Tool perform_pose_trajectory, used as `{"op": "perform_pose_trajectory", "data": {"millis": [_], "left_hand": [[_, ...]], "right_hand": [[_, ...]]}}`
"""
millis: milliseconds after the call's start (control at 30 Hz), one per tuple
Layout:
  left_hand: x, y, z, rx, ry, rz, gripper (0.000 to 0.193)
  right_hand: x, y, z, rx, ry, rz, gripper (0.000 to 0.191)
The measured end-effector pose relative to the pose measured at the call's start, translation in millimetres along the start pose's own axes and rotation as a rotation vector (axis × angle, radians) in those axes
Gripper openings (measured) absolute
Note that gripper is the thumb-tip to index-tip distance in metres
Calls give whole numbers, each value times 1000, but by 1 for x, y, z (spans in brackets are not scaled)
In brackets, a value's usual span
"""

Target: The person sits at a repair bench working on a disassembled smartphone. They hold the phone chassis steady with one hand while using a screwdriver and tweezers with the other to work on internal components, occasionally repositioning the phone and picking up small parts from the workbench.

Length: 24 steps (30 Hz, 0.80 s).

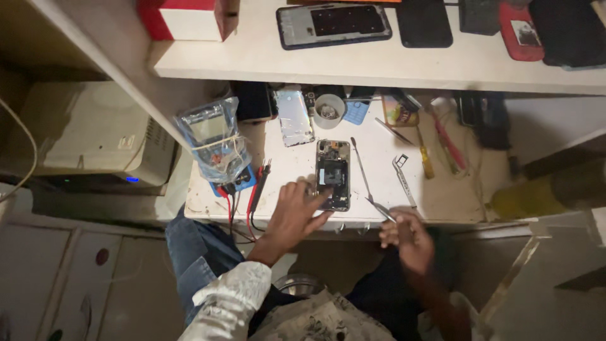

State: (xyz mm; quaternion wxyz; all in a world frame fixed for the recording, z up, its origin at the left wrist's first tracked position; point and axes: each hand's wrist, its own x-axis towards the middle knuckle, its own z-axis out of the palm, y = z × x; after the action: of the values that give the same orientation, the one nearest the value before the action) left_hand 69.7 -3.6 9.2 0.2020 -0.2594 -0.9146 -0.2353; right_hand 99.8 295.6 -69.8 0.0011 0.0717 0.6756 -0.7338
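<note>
Resting on opened phone (332, 174), left hand (297, 211) (fingers spread); right hand (407, 235) w/ tweezers (380, 209).

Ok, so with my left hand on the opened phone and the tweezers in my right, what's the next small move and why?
Probably bring the thin metal tweezers in over the opened phone with its back cover off. The left hand rests on its lower left edge, while the right hand holds the tips just off its lower right corner.

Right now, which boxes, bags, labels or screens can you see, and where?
Box: upper shelf, left; red and white.
Meter in a clear bag: desk's left edge; blue, grey screen.
Opened phone: desk middle, under the left hand.
Label: pale patch on the beige machine, far left.
</note>
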Motion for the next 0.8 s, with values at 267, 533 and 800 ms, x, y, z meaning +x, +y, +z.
{"op": "perform_pose_trajectory", "data": {"millis": [267, 533, 800], "left_hand": [[7, -2, 1, 21, -171, 151, 40], [17, -6, 11, 113, -276, 220, 34], [29, 3, 0, 158, -292, 261, 38]], "right_hand": [[-56, 40, 10, -528, 44, 96, 25], [-49, 61, 17, -583, -38, 51, 23], [-50, 55, 19, -528, -79, 33, 24]]}}
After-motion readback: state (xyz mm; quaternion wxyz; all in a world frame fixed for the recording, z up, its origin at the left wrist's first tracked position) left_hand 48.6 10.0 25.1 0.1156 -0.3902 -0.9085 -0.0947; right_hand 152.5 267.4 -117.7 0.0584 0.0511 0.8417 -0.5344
